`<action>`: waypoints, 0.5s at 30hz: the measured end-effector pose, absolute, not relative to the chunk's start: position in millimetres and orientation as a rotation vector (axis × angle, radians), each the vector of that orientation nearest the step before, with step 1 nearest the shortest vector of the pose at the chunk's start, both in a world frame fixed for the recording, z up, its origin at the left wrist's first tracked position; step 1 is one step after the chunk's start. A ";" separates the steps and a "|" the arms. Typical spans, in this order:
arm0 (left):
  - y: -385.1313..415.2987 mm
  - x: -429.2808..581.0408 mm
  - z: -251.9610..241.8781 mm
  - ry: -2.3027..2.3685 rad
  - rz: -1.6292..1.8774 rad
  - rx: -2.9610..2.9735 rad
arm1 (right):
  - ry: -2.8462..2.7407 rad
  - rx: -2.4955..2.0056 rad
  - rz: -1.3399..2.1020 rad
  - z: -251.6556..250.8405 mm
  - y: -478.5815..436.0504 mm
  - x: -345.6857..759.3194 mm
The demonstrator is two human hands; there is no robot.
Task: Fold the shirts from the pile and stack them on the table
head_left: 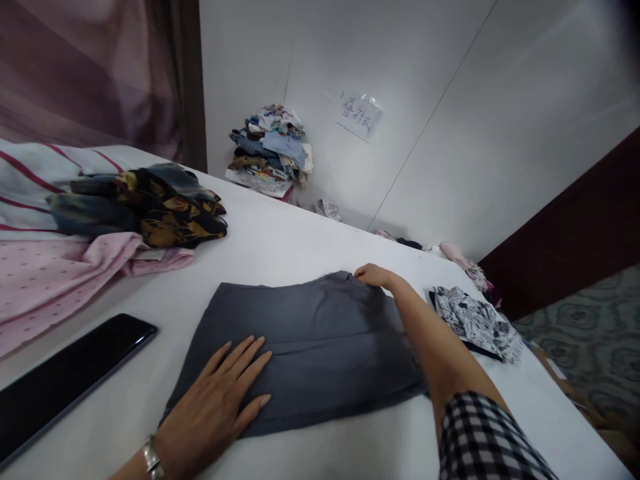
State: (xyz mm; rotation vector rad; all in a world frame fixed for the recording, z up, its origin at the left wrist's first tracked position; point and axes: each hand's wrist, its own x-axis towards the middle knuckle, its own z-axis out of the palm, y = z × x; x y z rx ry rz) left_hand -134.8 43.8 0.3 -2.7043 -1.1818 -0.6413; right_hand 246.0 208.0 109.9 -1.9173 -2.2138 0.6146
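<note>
Head view | my left hand flat, unclenched | grey cloth beneath, long axis rightward from those fingers | my right hand pinching far edge

So the grey garment is matt cloth, mostly smooth with some light creases. The phone has a glossy, glass-looking face, the bracelet looks like shiny metal, the worktop seems smooth, and that black-and-white garment is rumpled cloth.
</note>
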 end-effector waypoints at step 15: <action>47.1 -129.3 4.8 -1.275 -0.569 -2.806 | -2.040 -2.633 0.353 104.6 184.8 266.5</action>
